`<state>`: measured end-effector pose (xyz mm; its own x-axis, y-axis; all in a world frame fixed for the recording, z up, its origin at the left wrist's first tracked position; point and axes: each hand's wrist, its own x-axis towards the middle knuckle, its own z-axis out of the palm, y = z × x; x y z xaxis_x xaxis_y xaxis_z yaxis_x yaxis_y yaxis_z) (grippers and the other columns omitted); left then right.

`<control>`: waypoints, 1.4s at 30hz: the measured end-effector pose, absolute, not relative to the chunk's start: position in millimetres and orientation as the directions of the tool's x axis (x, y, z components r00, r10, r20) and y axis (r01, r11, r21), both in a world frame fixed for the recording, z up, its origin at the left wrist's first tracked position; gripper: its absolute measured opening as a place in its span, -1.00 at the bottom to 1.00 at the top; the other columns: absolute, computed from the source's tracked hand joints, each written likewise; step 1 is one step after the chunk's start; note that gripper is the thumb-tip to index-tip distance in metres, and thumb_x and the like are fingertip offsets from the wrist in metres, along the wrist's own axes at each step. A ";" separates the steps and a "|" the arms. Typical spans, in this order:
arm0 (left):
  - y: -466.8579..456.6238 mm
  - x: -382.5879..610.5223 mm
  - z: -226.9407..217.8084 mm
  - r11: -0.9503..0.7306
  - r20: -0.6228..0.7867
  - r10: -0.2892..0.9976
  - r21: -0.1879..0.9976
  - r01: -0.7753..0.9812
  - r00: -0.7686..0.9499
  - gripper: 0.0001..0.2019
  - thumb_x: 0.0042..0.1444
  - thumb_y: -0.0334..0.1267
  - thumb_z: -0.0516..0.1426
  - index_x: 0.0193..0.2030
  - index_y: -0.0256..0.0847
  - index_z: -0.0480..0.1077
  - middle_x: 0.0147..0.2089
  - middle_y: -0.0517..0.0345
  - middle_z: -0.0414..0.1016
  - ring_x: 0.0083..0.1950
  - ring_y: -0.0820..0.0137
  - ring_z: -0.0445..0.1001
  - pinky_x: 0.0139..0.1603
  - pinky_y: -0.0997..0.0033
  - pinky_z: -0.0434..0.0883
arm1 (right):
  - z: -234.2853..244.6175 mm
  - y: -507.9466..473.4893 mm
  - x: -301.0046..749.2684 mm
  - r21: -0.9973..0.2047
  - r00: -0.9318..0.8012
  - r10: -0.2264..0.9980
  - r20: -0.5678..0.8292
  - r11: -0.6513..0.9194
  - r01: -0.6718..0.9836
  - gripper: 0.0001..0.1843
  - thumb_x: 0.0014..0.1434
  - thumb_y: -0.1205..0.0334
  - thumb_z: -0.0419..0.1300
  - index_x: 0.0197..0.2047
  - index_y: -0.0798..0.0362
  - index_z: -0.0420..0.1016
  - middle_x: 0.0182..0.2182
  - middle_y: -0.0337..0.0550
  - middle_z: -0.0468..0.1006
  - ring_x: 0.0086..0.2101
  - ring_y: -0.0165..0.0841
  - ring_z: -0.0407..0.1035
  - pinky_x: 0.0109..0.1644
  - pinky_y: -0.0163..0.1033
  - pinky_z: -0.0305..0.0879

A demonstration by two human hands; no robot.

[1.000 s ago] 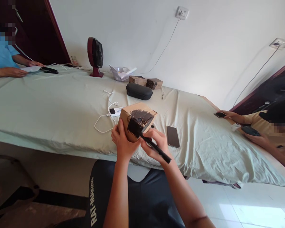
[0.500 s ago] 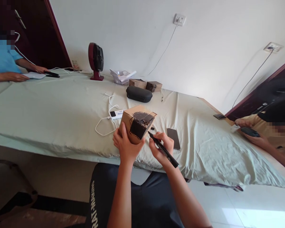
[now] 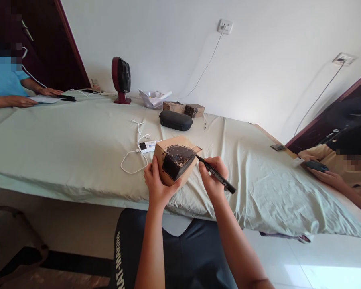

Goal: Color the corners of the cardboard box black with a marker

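left hand (image 3: 157, 184) is gripping the cardboard box (image 3: 176, 162) above the tabletop (image 3: 63, 136) edge, palm hiding its near side | right hand (image 3: 212, 176) is pinching the black marker (image 3: 216, 175), tip meeting the box's blackened corner

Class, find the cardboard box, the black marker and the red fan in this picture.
cardboard box (image 3: 177, 162), head view, its blackened front face.
black marker (image 3: 226, 184), head view, rear of the barrel.
red fan (image 3: 122, 76), head view, its dark grille.
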<state>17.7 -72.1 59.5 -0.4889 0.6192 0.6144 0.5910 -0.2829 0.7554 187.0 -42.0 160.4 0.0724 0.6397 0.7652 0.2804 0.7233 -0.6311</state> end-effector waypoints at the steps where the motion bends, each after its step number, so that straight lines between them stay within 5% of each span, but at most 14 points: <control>1: -72.4 17.7 59.2 -0.294 0.628 0.620 0.742 0.603 -0.471 0.25 -0.14 0.16 0.45 0.63 -0.01 -0.05 0.39 -0.23 0.13 0.46 -0.29 0.20 0.43 -0.45 0.22 | 168.1 -43.0 186.9 -0.652 0.055 0.663 0.747 0.712 0.261 -0.85 0.18 0.21 0.33 -0.33 -0.03 0.42 -0.48 -0.30 0.53 -0.48 -0.41 0.37 -0.39 -0.29 0.29; 9: -75.3 11.6 55.9 -0.384 0.675 0.642 0.694 0.609 -0.364 0.23 -0.07 0.11 0.43 0.64 -0.06 -0.11 0.42 -0.26 0.08 0.51 -0.23 0.13 0.48 -0.36 0.20 | 221.3 -25.7 191.3 -0.833 -0.206 0.863 0.460 0.501 0.235 -0.77 -0.05 0.33 0.23 -0.55 -0.01 0.20 -0.67 -0.42 0.15 -0.58 -0.51 -0.02 -0.51 -0.34 -0.15; 13: -73.5 6.6 51.5 -0.385 0.650 0.656 0.725 0.571 -0.384 0.24 -0.10 0.09 0.45 0.63 -0.06 -0.10 0.40 -0.23 0.08 0.50 -0.22 0.16 0.49 -0.32 0.21 | 218.3 -22.4 201.8 -0.918 -0.279 0.888 0.365 0.393 0.050 -0.78 -0.07 0.34 0.19 -0.58 -0.01 0.18 -0.67 -0.41 0.09 -0.60 -0.52 -0.08 -0.53 -0.33 -0.21; 20: -71.3 7.0 47.9 -0.412 0.631 0.656 0.759 0.504 -0.415 0.25 -0.11 0.03 0.46 0.64 -0.07 -0.10 0.43 -0.25 0.09 0.54 -0.20 0.12 0.53 -0.29 0.17 | 174.5 -37.9 191.2 -0.761 -0.343 0.729 0.593 0.646 0.056 -0.80 0.12 0.26 0.30 -0.42 -0.01 0.31 -0.55 -0.37 0.36 -0.52 -0.46 0.17 -0.42 -0.31 0.12; 32: -69.2 1.3 38.9 -0.454 0.631 0.684 0.761 0.463 -0.366 0.11 0.01 -0.10 0.42 0.63 -0.05 -0.05 0.54 -0.26 0.06 0.60 -0.11 0.11 0.58 -0.17 0.14 | 140.1 -10.5 213.4 -0.705 0.091 0.699 0.709 0.701 0.110 -0.82 0.38 0.05 0.26 -0.11 -0.03 0.47 -0.40 -0.26 0.60 -0.47 -0.40 0.40 -0.30 -0.23 0.37; 37: -61.9 0.6 25.0 -0.424 0.536 0.727 0.842 0.333 -0.430 -0.11 0.26 -0.13 0.23 0.63 -0.15 -0.08 0.62 -0.29 0.00 0.65 0.01 0.06 0.61 -0.04 0.12 | 88.8 31.3 235.6 -0.718 0.026 0.779 0.627 0.564 0.408 -0.76 0.45 0.07 0.11 -0.11 0.01 0.53 -0.23 -0.11 0.64 -0.26 -0.29 0.48 -0.09 -0.16 0.39; 42: -55.8 2.4 17.2 -0.384 0.521 0.716 0.850 0.362 -0.464 -0.09 0.25 -0.10 0.22 0.63 -0.23 -0.10 0.63 -0.32 -0.01 0.64 0.02 0.07 0.63 -0.02 0.07 | 41.9 69.1 228.7 -0.575 -0.280 0.849 0.449 0.514 0.636 -0.75 0.15 0.32 0.25 -0.06 0.05 0.53 -0.14 0.02 0.63 -0.05 -0.09 0.39 0.08 -0.03 0.30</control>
<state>2.4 -55.8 17.2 -0.4638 0.7165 0.5211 0.3618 -0.3838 0.8496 228.7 69.1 41.9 -0.2801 0.8486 0.4488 0.6360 0.5143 -0.5754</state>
